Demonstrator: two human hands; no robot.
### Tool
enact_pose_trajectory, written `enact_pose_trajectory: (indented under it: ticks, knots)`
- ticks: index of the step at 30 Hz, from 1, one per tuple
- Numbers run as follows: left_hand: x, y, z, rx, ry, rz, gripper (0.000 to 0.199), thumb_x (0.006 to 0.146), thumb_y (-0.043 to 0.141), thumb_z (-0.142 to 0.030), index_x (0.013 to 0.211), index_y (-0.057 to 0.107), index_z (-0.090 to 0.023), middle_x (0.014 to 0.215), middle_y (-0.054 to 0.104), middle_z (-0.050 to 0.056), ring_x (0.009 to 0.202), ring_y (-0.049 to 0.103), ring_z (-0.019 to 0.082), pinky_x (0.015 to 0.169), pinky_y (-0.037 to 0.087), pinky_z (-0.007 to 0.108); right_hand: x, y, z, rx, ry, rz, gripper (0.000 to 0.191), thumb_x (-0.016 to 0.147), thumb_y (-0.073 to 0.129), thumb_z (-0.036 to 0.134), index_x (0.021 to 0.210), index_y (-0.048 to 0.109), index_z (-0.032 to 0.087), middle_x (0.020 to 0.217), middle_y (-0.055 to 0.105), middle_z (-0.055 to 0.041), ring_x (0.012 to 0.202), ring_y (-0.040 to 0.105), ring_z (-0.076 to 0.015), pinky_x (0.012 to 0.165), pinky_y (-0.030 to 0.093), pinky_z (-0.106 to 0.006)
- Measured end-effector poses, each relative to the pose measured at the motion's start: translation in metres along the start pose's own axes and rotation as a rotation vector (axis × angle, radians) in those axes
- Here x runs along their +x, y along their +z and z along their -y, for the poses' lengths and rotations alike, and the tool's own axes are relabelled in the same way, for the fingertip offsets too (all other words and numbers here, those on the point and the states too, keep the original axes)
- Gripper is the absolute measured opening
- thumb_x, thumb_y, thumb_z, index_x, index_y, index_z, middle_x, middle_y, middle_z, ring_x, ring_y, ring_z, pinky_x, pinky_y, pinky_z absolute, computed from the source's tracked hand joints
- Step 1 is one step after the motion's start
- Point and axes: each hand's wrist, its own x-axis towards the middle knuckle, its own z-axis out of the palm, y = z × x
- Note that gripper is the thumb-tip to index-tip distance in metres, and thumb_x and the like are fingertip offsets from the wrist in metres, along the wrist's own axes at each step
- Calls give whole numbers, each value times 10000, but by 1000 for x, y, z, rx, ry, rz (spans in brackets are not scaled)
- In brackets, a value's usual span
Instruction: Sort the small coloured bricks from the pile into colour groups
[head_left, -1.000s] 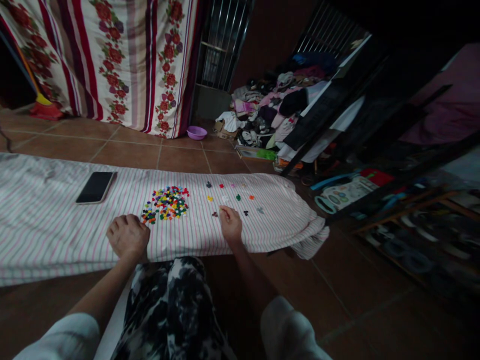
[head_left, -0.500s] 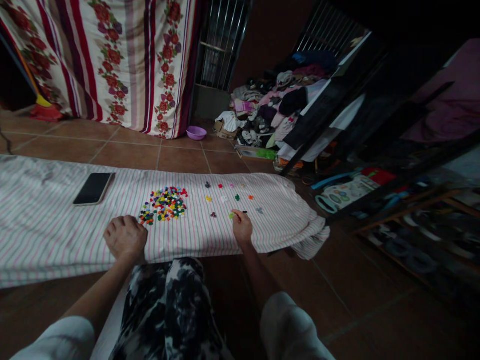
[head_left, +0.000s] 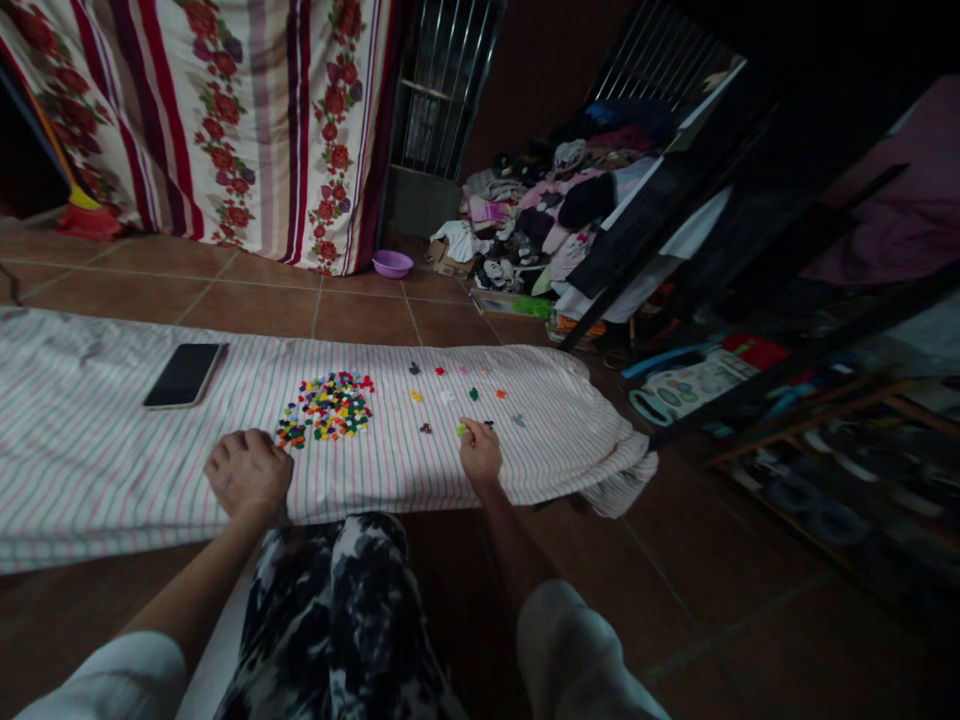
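My right hand (head_left: 481,452) is closed, thumb and forefinger together at a small light green piece (head_left: 461,430) on the striped cloth; the fingertips partly cover it. Small groups of pieces sorted by colour lie around it: yellow (head_left: 416,396), white (head_left: 448,397), dark green (head_left: 474,394), orange (head_left: 501,394), grey (head_left: 518,420) and brown (head_left: 426,428), among others. A black group (head_left: 489,424) sits just behind my right knuckles. My left hand (head_left: 247,468) rests on the cloth with its fingers curled in, beside a mixed heap of tiny coloured pieces (head_left: 336,405).
A phone (head_left: 184,376) lies on the striped cloth (head_left: 97,430) at the left. Beyond the cloth's far edge are a purple basin (head_left: 392,264), a pile of clothes (head_left: 540,205) and a flowered curtain (head_left: 255,130). A dark rack post (head_left: 607,305) stands at the right.
My right hand has shifted very slightly left and stays at the light green piece. My left hand keeps its place. The view has moved a little.
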Motion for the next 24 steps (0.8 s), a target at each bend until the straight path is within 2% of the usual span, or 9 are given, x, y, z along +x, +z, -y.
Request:
enact_pose_trajectory:
  ticks: [9,17,24]
  knots:
    - [0,2,1,-2,-7,-5,359,870,329,-322,977,605,-119,1009,556,154,1013,469,288,856,323,399,-3,2,2,-9,-11,-15,306,855,466,233,1036,711,198,1028,664,-83,956,546,-227,865,421,-340]
    - [0,2,1,-1,0,-6,365,860,325,-331,975,600,-119,1007,557,159,1013,476,290,854,334,401,-5,0,2,9,-84,-39,273,841,524,297,1013,706,188,995,680,-88,938,574,-224,871,439,-341]
    - [0,3,2,-28,0,-10,331,832,359,-303,979,595,-123,1014,554,162,1012,476,294,853,331,412,-4,-1,-3,49,-125,-8,281,876,484,284,1022,703,185,992,697,-85,919,595,-219,867,446,-339]
